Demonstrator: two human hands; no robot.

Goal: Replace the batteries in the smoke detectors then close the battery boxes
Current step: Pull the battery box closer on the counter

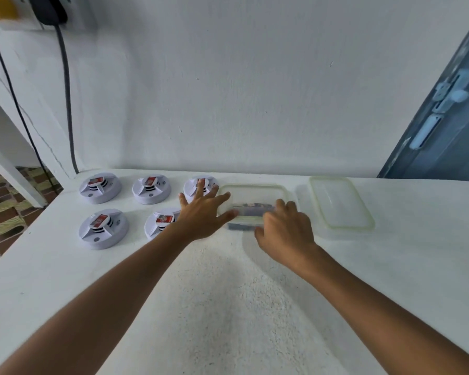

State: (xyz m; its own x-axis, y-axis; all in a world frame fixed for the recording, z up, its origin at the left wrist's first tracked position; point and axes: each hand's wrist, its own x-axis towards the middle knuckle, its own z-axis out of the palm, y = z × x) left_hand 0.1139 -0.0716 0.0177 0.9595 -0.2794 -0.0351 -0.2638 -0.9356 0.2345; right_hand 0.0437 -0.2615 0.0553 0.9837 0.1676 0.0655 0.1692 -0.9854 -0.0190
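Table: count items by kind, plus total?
Smoke detectors: 5
Clear plastic boxes: 1
Loose lids: 1
Total: 7

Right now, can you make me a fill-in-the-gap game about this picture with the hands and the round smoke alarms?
1. The number of smoke detectors on the table is ____.
2. Both hands are at the clear ____, left hand at its left edge.
3. The right hand is at its ____ edge.
4. The second box sits to its ____.

Missing words: five; box; near; right
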